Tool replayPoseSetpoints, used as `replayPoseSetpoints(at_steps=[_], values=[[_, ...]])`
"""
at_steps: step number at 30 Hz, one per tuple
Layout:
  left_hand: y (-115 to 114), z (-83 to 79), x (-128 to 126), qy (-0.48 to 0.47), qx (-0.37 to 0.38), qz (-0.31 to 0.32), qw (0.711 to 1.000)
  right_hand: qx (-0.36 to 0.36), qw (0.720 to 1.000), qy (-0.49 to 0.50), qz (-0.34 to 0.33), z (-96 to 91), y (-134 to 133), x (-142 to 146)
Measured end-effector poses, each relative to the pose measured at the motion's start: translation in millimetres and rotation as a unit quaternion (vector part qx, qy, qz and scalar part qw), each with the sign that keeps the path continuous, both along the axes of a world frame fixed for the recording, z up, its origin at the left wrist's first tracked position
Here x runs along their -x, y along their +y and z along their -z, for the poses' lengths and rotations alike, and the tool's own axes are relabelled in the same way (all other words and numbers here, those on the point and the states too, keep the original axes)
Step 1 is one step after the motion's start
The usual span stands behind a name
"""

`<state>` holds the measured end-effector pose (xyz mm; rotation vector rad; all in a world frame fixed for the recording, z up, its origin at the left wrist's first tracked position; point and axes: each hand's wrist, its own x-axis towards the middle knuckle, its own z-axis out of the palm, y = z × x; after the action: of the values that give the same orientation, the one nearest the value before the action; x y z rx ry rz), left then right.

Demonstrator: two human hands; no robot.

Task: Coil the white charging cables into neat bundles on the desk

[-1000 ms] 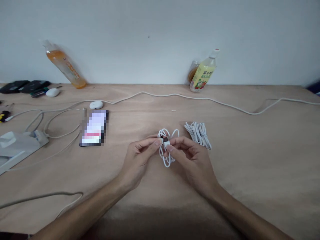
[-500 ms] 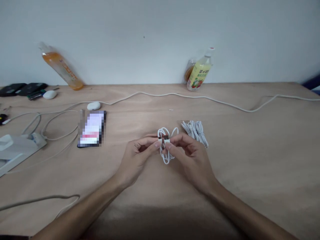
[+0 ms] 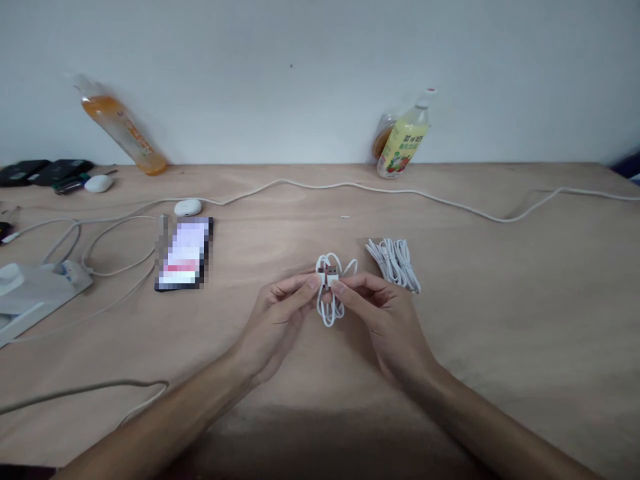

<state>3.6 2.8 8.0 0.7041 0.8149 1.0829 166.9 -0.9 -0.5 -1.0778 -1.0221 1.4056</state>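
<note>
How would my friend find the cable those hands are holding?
Start at the brown table; midway across the view, the left hand and right hand are close together. The cable is the white, looped one between them. Unlike the tied bundle lying beyond the right hand, it's being held.

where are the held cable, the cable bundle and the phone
held cable (image 3: 332,278): head view, on the white housing at one end
cable bundle (image 3: 394,260): head view, on its middle
phone (image 3: 186,251): head view, on its lit screen
</note>
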Motion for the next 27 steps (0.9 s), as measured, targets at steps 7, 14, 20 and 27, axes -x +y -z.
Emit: replayPoseSetpoints(at_steps=[7, 14, 20, 27], values=[[-0.8, 3.4, -1.8, 0.002, 0.021, 0.002, 1.000, 0.027, 1.000, -0.004, -0.007, 2.1, 2.6, -0.8], [0.7, 1.9, -1.1, -0.005, 0.018, 0.014, 1.000, 0.034, 0.999, 0.000, -0.017, 0.9, 4.3, -2.1], [1.0, -1.9, -2.0, -0.015, 0.030, 0.016, 0.999, 0.023, 0.999, -0.002, -0.022, -0.5, 4.8, -2.8], [0.1, -4.6, -1.5, -0.012, 0.022, 0.025, 0.999, 0.023, 0.999, -0.031, -0.023, -1.8, 5.0, -5.5]])
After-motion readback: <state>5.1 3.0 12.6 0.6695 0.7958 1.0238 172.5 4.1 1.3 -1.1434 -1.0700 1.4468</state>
